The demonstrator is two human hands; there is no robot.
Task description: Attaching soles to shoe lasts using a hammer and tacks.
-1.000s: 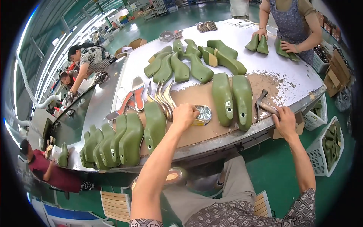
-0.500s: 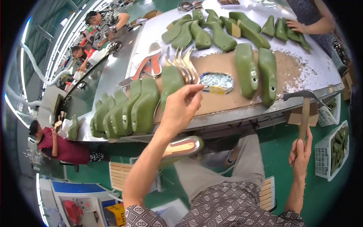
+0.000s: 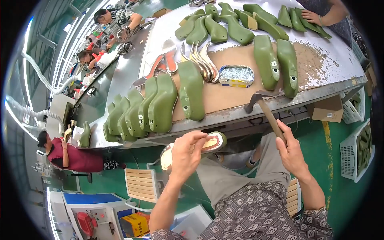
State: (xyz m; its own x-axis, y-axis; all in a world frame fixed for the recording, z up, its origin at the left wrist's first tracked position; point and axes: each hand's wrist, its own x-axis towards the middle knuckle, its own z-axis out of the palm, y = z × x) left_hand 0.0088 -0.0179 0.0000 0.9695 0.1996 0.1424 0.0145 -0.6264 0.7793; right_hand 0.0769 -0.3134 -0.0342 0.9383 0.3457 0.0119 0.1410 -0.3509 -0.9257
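My right hand (image 3: 294,150) is wrapped round the wooden handle of a hammer (image 3: 269,116), its dark curved head raised near the table edge. Over my lap, my left hand (image 3: 186,156) hovers with thumb and fingers pinched together; whatever lies between them is too small to make out. Just beneath it, a green shoe last (image 3: 224,139) rests sole up with a pale, brown-edged insole (image 3: 212,143) on it, partly covered by the hand. On the table, a small open box (image 3: 237,76) holds silvery bits that look like tacks.
Several green lasts (image 3: 163,105) line the table's near left edge, and a pair (image 3: 266,62) stands at right. Curved insoles (image 3: 202,62) lie beside the box. A co-worker's hand (image 3: 312,17) touches lasts at the far right. White baskets (image 3: 349,158) stand on the floor at right.
My left hand has come back from beside the box to above the insole, staying pinched. My right hand has brought the hammer leftward, nearer the last.
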